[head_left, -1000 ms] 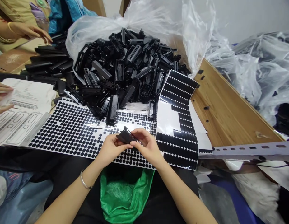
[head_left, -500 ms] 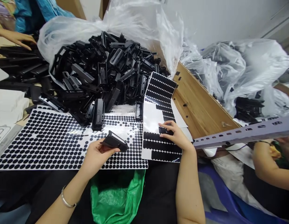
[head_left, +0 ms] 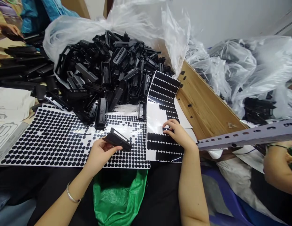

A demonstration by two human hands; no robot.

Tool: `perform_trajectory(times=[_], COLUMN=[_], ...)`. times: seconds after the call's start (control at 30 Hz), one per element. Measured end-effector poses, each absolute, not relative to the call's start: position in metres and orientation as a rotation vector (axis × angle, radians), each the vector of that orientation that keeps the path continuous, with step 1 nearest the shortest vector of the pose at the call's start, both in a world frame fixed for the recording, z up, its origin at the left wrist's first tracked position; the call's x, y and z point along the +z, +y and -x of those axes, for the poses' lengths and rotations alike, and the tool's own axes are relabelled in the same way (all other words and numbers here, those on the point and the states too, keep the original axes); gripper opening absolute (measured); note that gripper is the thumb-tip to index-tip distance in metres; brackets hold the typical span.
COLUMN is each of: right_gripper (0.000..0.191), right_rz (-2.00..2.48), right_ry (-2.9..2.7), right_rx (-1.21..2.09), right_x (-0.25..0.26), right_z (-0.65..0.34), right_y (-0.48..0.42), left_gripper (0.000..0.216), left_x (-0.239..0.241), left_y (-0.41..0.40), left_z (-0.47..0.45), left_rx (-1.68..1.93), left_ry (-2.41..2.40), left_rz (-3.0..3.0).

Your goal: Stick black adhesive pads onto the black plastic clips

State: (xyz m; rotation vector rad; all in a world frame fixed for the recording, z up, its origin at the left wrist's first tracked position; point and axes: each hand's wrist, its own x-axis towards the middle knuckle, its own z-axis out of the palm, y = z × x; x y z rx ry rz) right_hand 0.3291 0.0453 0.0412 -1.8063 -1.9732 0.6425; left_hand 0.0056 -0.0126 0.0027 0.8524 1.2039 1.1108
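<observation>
A black plastic casing [head_left: 119, 140], long and hollow, is gripped in my left hand [head_left: 101, 153] between thumb and fingers. It is tilted above a white sheet of round black dots [head_left: 63, 141]. To the right, my right hand [head_left: 179, 133] is over a second white sheet with rows of black stickers [head_left: 163, 146]. Its thumb and index finger pinch a small black sticker [head_left: 166, 129] at the end of a partly used row. The fingers hide part of that sticker, so I cannot tell whether it is fully off the backing.
Behind the sheets, a big heap of black casings [head_left: 105, 70] spills from a clear plastic bag [head_left: 141, 18]. A wooden board [head_left: 202, 100] and a perforated metal strip [head_left: 240, 133] border the right side. A green bag [head_left: 119, 194] hangs below. Co-workers' arms show at both sides.
My right thumb and index finger have closed on the sticker. My left hand still holds the casing. At far left, a co-worker's hand has moved back and now holds a dark piece.
</observation>
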Motion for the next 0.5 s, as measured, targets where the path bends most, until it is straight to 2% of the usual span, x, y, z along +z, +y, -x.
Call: perform_trajectory(times=[0.2,0.33,0.4,0.5], right_gripper=[0.019,0.017,0.019,0.021], right_rz=[1.672,1.471,1.328,1.198], right_ry=[-1.831,-1.463,-1.285,-1.248], right_rx=[0.49,0.238,0.343,0.807], right_x=[0.045,0.052,0.054,0.053], right_z=[-0.326,-0.309,-0.291,-0.257], right_y=[0.037,0.03,0.028,0.023], left_gripper=[0.04,0.043,0.042,0.04], left_x=[-0.007,-0.008,-0.007,-0.004], left_y=[-0.011,-0.009,-0.009,-0.01], left_z=[-0.009,-0.013,-0.014,-0.014], left_rx=[1.221,1.267,1.266,1.267], left_ry=[1.156,1.042,1.007,0.971], left_rz=[-0.787,-0.666,-0.622,-0.586])
